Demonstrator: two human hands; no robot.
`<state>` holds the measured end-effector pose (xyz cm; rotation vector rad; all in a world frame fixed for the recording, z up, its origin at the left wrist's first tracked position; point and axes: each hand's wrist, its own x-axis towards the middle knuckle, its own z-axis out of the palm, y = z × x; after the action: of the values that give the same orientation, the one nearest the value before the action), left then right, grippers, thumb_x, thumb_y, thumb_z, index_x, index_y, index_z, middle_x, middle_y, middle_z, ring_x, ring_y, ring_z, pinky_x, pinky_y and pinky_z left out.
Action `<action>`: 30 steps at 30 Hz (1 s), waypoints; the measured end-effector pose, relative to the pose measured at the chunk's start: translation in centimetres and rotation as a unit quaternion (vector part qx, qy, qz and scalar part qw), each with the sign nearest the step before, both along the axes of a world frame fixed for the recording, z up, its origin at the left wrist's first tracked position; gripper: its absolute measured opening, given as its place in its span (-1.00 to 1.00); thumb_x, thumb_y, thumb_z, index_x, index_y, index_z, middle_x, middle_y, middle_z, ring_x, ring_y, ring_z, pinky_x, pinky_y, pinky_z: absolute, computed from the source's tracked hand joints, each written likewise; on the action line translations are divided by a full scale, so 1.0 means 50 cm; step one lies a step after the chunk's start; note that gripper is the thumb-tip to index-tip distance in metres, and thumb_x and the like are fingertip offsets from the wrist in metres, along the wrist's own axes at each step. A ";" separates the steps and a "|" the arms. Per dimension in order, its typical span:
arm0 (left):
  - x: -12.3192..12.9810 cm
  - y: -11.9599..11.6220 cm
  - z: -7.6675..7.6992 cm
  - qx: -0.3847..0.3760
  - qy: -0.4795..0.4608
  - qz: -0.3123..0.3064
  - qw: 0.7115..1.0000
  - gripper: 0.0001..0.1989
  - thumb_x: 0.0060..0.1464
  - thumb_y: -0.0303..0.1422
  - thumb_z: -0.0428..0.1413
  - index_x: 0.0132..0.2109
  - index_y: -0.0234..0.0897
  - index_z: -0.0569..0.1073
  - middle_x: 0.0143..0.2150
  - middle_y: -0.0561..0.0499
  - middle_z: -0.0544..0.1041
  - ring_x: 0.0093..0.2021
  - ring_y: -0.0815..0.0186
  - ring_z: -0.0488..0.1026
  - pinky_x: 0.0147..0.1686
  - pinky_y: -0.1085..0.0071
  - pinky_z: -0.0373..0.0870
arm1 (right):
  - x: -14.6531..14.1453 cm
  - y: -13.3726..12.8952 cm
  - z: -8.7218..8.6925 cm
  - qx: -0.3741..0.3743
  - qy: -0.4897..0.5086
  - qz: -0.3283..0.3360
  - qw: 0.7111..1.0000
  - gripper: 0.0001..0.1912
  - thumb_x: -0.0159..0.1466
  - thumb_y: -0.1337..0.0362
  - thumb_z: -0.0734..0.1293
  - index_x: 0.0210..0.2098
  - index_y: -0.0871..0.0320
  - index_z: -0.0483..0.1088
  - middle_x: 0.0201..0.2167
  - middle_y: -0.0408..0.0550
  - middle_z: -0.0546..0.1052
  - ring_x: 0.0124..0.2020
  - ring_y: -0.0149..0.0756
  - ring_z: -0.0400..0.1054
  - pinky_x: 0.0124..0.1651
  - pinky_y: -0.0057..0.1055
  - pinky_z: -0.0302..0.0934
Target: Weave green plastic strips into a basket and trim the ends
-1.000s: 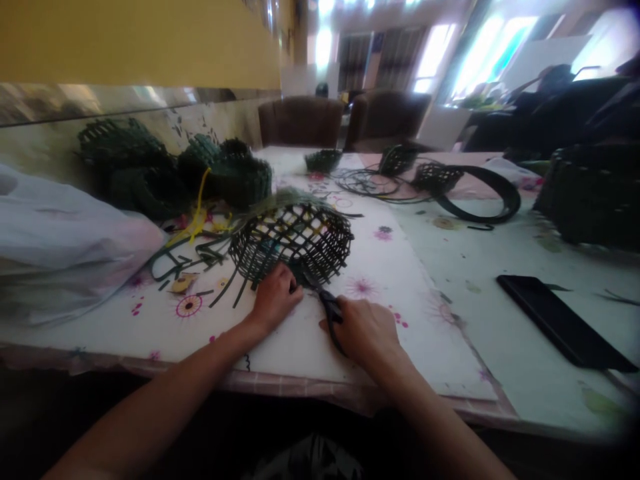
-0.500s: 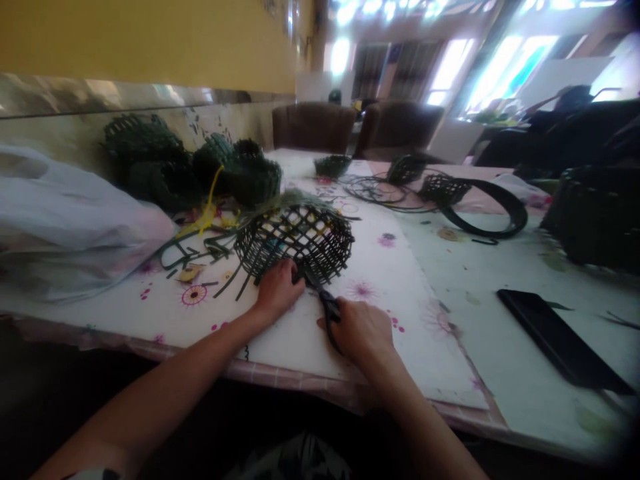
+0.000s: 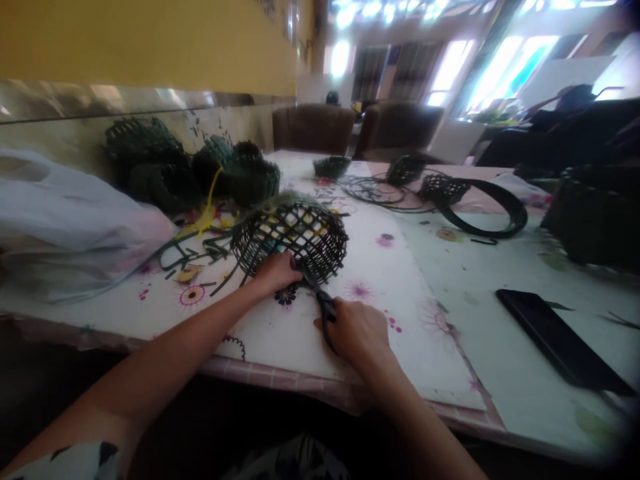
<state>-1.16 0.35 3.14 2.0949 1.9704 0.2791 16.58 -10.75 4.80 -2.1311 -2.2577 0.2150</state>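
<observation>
A dark woven basket (image 3: 325, 243) with an open lattice lies on the flower-patterned tablecloth in front of me. My left hand (image 3: 278, 272) is closed on its near rim, with the thumb towards the right. In my right hand (image 3: 361, 330) are dark-handled scissors (image 3: 327, 312), their blades pointing up and left to the rim beside my left thumb. Whether the blades are apart or together, I cannot tell. Loose strip ends (image 3: 220, 285) stick out from the basket's left side.
A white plastic bag (image 3: 75, 227) fills the left side, near cut strips (image 3: 185, 253) and several dark woven baskets (image 3: 253, 180). At the right lie a coiled band (image 3: 520, 217), a black phone-like slab (image 3: 555, 340) and a large dark basket (image 3: 595, 220). Chairs (image 3: 313, 130) stand behind.
The basket and my left hand have shifted slightly left and away from me, uncovering a dark printed flower on the cloth. My right hand with the scissors has moved slightly left.
</observation>
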 end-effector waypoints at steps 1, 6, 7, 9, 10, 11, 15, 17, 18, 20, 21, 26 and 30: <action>0.000 0.004 0.001 -0.006 0.001 -0.002 1.000 -0.73 -0.12 -0.16 0.20 -0.26 -0.20 0.47 -0.30 -0.04 0.57 -0.30 0.14 0.46 -0.40 0.36 0.20 | 0.000 0.000 0.000 0.000 0.001 0.001 1.000 -0.65 0.24 0.03 0.31 -0.20 0.19 0.51 -0.33 0.16 0.61 -0.25 0.03 0.54 -0.29 -0.26 0.31; 0.002 0.015 0.005 -0.034 -0.015 0.004 0.999 -0.74 -0.13 -0.17 0.21 -0.29 -0.20 0.50 -0.34 -0.02 0.55 -0.35 0.20 0.44 -0.42 0.38 0.19 | 0.000 0.001 0.000 -0.008 0.004 -0.003 1.000 -0.65 0.24 0.03 0.31 -0.19 0.18 0.50 -0.33 0.15 0.61 -0.24 0.03 0.54 -0.28 -0.25 0.31; 0.002 0.017 0.007 -0.043 -0.020 0.006 0.999 -0.74 -0.14 -0.18 0.22 -0.29 -0.20 0.50 -0.36 -0.01 0.55 -0.36 0.21 0.43 -0.43 0.38 0.18 | 0.000 0.001 0.000 -0.008 0.005 -0.004 1.000 -0.65 0.24 0.03 0.31 -0.19 0.18 0.50 -0.33 0.15 0.61 -0.24 0.03 0.54 -0.28 -0.25 0.31; 0.001 0.021 0.010 -0.063 -0.034 0.010 0.997 -0.76 -0.15 -0.20 0.23 -0.31 -0.21 0.50 -0.42 0.02 0.53 -0.41 0.24 0.42 -0.46 0.39 0.18 | 0.000 0.001 0.000 -0.006 0.005 -0.004 1.000 -0.65 0.24 0.03 0.31 -0.19 0.18 0.50 -0.33 0.15 0.61 -0.24 0.04 0.54 -0.28 -0.25 0.31; 0.000 0.023 0.011 -0.073 -0.044 0.008 0.996 -0.77 -0.16 -0.21 0.23 -0.32 -0.22 0.50 -0.46 0.03 0.52 -0.44 0.26 0.41 -0.47 0.39 0.17 | 0.001 0.000 -0.001 -0.006 0.004 -0.004 1.000 -0.66 0.24 0.03 0.31 -0.20 0.18 0.50 -0.33 0.15 0.61 -0.25 0.04 0.54 -0.29 -0.25 0.31; -0.001 0.025 0.011 -0.082 -0.058 0.002 0.995 -0.78 -0.15 -0.22 0.22 -0.34 -0.22 0.49 -0.49 0.04 0.51 -0.46 0.27 0.41 -0.49 0.39 0.16 | 0.001 0.000 -0.001 -0.005 0.003 -0.004 1.000 -0.66 0.24 0.03 0.31 -0.20 0.18 0.50 -0.33 0.15 0.61 -0.25 0.05 0.55 -0.29 -0.25 0.31; -0.010 0.035 0.005 -0.108 -0.121 -0.018 0.987 -0.83 -0.15 -0.27 0.22 -0.39 -0.25 0.44 -0.57 0.06 0.48 -0.54 0.31 0.39 -0.56 0.40 0.16 | 0.001 -0.001 -0.001 0.002 0.001 0.000 1.000 -0.66 0.25 0.04 0.30 -0.20 0.17 0.49 -0.35 0.14 0.61 -0.27 0.04 0.55 -0.30 -0.25 0.31; -0.013 0.039 0.001 -0.117 -0.145 -0.021 0.982 -0.84 -0.15 -0.30 0.23 -0.41 -0.26 0.43 -0.59 0.06 0.47 -0.56 0.32 0.39 -0.58 0.42 0.17 | 0.001 -0.001 0.001 0.001 -0.001 0.001 1.000 -0.67 0.25 0.04 0.30 -0.20 0.17 0.48 -0.35 0.14 0.61 -0.26 0.03 0.55 -0.30 -0.27 0.30; -0.013 0.040 0.000 -0.120 -0.154 -0.022 0.981 -0.85 -0.15 -0.31 0.22 -0.41 -0.26 0.43 -0.60 0.06 0.47 -0.57 0.33 0.39 -0.59 0.42 0.17 | 0.000 -0.001 0.001 -0.002 -0.003 -0.001 1.000 -0.67 0.25 0.04 0.30 -0.20 0.17 0.48 -0.35 0.14 0.61 -0.26 0.03 0.55 -0.30 -0.27 0.30; -0.014 0.043 -0.002 -0.129 -0.171 -0.022 0.977 -0.87 -0.13 -0.33 0.21 -0.43 -0.27 0.42 -0.62 0.07 0.45 -0.59 0.35 0.38 -0.60 0.44 0.19 | 0.000 -0.001 0.003 -0.009 -0.005 -0.003 1.000 -0.66 0.25 0.03 0.31 -0.19 0.17 0.48 -0.35 0.14 0.61 -0.25 0.02 0.55 -0.30 -0.28 0.30; -0.014 0.045 -0.002 -0.135 -0.179 -0.020 0.974 -0.88 -0.13 -0.34 0.21 -0.44 -0.27 0.41 -0.64 0.08 0.44 -0.60 0.36 0.38 -0.61 0.45 0.20 | 0.000 -0.001 0.003 -0.013 -0.005 -0.003 1.000 -0.66 0.25 0.03 0.31 -0.19 0.17 0.48 -0.35 0.14 0.61 -0.25 0.02 0.55 -0.30 -0.28 0.30; -0.013 0.055 -0.003 -0.168 -0.186 -0.016 0.968 -0.88 -0.10 -0.36 0.19 -0.46 -0.26 0.39 -0.65 0.08 0.42 -0.63 0.38 0.36 -0.62 0.45 0.27 | 0.000 0.001 0.000 -0.014 -0.002 -0.001 1.000 -0.65 0.24 0.02 0.30 -0.18 0.18 0.48 -0.34 0.14 0.61 -0.26 0.03 0.54 -0.30 -0.27 0.30; -0.011 0.060 -0.004 -0.162 -0.166 -0.023 0.973 -0.87 -0.12 -0.36 0.19 -0.46 -0.25 0.38 -0.64 0.06 0.43 -0.63 0.34 0.38 -0.62 0.43 0.28 | 0.000 0.002 -0.002 -0.012 -0.004 -0.004 1.000 -0.65 0.25 0.02 0.30 -0.18 0.17 0.48 -0.35 0.14 0.61 -0.26 0.04 0.54 -0.30 -0.25 0.30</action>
<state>-1.72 3.36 2.92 1.7558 1.6458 0.2594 16.57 -10.67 4.72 -2.1544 -2.2622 0.2348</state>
